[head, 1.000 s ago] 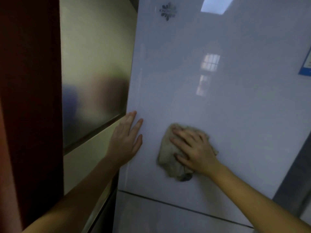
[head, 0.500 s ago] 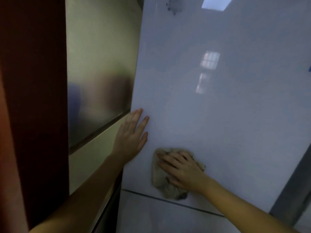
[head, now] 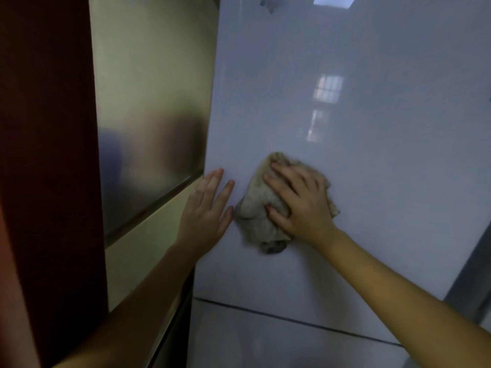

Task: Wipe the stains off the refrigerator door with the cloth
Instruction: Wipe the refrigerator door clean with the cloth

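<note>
Glossy and pale, the refrigerator door (head: 358, 181) fills most of the head view, its surface mirroring a window (head: 328, 88) and, at the top edge, a bright ceiling light (head: 335, 0). A dark horizontal seam (head: 292, 318) separates this door from the lower panel (head: 265, 346) beneath it.

Left of the door stands the brushed-metal side (head: 151, 102) of the cabinet, crossed by a dark slanting groove; blurred shapes are reflected in it and cannot be identified. A dark red vertical surface (head: 45, 155) occupies the far left and is cut off by the frame.

The left hand (head: 206, 211) lies flat with fingers extended and close together, palm against the door at its left edge; it holds nothing. The right hand (head: 300, 200) is spread flat over the cloth (head: 255, 211), pressing it against the door. The cloth is a crumpled beige-grey rag, located on the lower middle of the upper door, just beside the left hand's thumb; whether they touch cannot be told. Most of its right half is hidden under the palm and fingers.

Both forearms enter from the bottom of the frame and are cut off there. A dark emblem (head: 267, 4) at the top edge is cropped and blurred, so no brand name is legible. A sliver of blue (head: 489, 98) at the right edge is too small to read. No stain can be made out on the door at this sharpness.
</note>
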A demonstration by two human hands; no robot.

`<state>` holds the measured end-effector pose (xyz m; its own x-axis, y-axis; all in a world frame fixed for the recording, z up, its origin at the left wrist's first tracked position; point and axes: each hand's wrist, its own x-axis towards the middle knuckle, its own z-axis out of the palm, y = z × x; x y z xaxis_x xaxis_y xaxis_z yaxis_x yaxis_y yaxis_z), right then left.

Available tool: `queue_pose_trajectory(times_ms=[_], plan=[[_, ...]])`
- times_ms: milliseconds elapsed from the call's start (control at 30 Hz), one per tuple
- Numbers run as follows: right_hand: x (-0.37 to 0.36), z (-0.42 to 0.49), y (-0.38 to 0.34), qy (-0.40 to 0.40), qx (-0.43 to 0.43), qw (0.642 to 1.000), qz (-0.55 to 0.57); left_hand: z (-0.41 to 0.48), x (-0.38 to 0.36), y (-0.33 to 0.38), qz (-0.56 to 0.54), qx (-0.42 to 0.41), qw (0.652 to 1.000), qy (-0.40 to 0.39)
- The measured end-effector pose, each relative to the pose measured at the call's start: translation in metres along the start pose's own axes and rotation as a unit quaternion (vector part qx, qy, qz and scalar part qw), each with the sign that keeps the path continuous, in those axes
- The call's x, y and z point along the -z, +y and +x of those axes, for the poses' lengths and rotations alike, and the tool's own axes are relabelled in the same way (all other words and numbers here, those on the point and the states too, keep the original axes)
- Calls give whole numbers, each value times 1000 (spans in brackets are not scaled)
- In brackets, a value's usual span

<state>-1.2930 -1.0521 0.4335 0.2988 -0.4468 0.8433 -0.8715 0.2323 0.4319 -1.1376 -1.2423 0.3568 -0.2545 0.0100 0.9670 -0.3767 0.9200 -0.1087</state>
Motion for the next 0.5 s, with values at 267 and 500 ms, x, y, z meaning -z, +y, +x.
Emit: queue_pose_trajectory(times_ms=[267,500], plan=[[-13,-103,-15,-129,143,981,4,0,0,4,-18,14,1000,0],[40,-95,54,-83,31,996,-22,-1,3,6,-10,16,1000,-20]])
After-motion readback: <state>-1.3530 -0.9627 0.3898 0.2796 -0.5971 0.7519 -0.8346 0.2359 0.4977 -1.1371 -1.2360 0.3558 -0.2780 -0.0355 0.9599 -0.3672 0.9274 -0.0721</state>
